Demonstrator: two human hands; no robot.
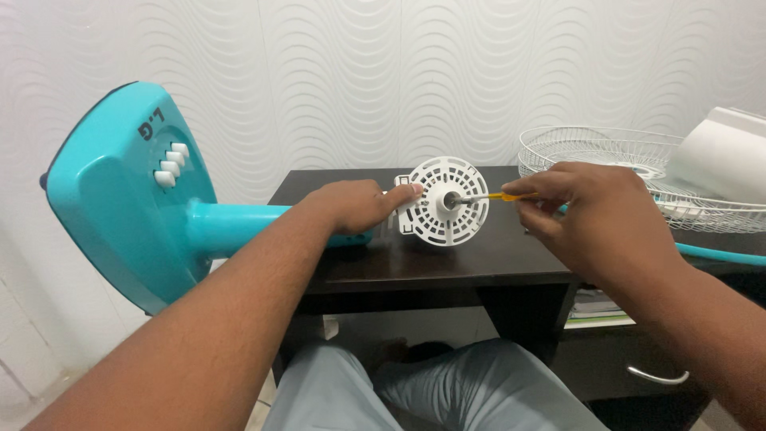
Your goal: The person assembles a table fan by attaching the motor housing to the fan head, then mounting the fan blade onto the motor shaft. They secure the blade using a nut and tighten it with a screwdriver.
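Fan is lying sideways on the desk, motor in the middle w/ base hanging off left. Left hand clamped on the neck, right hand pinching a screwdriver at the shaft. Tip could slip imo, or the overhanging base tips the whole thing.

The screwdriver handle is hidden inside the right hand. At three o'clock, the wire guard and white cover are cut off by the edge.
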